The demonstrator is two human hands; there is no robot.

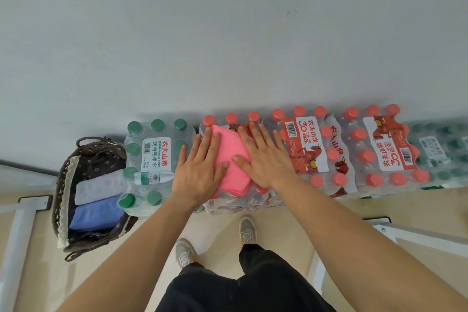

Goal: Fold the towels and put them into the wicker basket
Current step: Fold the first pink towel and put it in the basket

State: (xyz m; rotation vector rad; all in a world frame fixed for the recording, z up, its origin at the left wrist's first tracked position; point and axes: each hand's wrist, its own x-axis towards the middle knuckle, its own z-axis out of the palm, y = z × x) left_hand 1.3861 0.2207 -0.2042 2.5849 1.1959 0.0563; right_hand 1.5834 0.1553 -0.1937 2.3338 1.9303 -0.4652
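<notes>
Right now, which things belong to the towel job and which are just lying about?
Job: pink towel, pressed flat by left hand and right hand; wicker basket holding pale towel and blue towel.
Lying about: green-capped water pack; red-capped water packs, one under the pink towel.

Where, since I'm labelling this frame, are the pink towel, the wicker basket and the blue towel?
pink towel [228, 145]: head view, the bare part of its folded top.
wicker basket [65, 185]: head view, its lace-trimmed rim.
blue towel [97, 213]: head view, the middle of its folded top.
</notes>
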